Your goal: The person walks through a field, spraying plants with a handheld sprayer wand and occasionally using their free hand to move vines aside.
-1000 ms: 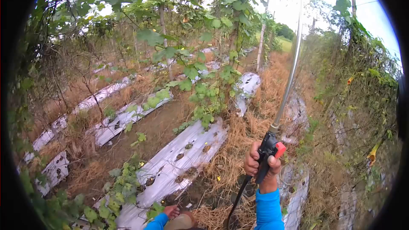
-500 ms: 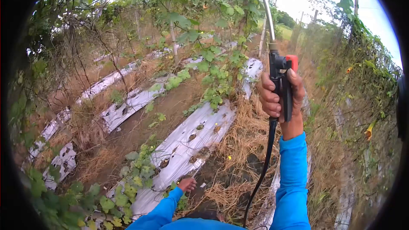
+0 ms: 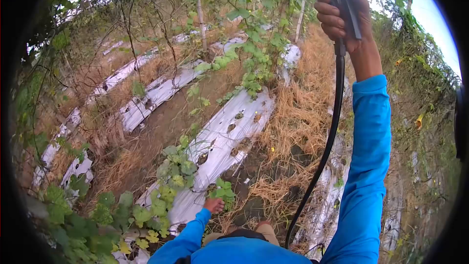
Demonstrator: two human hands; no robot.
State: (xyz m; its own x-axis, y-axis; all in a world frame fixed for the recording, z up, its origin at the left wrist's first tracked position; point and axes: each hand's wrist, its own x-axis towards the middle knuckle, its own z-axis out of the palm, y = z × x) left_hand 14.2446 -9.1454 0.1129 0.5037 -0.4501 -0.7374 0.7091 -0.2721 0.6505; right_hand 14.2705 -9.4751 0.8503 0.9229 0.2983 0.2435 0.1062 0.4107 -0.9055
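My right hand [image 3: 365,19] is raised high at the upper right, its fingers wrapped round the black grip of a spray wand [image 3: 351,12]. The wand's upper part is cut off by the top of the view. From the grip a black hose [image 3: 337,98] curves down past my blue sleeve toward my body. Low in the middle, my left hand [image 3: 214,205] has its fingers curled in; whether anything is inside them is hidden. A small green leafy plant [image 3: 224,190] is right beside it, at the edge of a silvery plastic mulch strip [image 3: 215,139].
Leafy vines [image 3: 254,44] hang from above and climb in the middle. A post [image 3: 199,14] stands behind them. Dry straw [image 3: 303,112] covers the ground to the right, bordered by a tangled wall of vines [image 3: 420,83]. More mulch strips [image 3: 156,93] lie on the left.
My right hand has moved up and to the right with the spray wand, whose metal tube has left the view. The view has tilted downward. My left hand stays low, fingers still curled.
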